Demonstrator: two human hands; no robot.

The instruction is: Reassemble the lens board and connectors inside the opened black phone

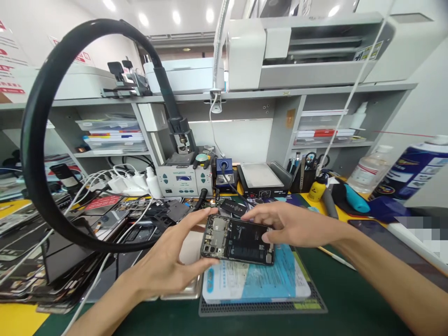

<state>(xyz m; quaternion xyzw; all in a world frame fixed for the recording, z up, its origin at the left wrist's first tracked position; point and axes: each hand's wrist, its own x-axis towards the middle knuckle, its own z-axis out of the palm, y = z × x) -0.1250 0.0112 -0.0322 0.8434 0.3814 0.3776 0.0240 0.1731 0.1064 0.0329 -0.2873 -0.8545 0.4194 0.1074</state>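
An opened smartphone (238, 240) with its back cover off, black battery and circuit board showing, is held level above the work mat. My left hand (171, 261) grips its left end, thumb over the top edge and fingers under it. My right hand (290, 224) holds the right end, fingers curled over the far edge and thumb at the near corner. Beneath the phone lies a blue and white packet (252, 282) on a dark ribbed mat (308, 305).
A black ring lamp (38, 140) arcs at the left above stacked phone screens (31, 270). Behind stand a soldering station (184, 179), a heating plate (262, 182), a tool cup (306, 175), a water bottle (367, 170) and a spray can (416, 170). White cables (105, 182) trail across the left.
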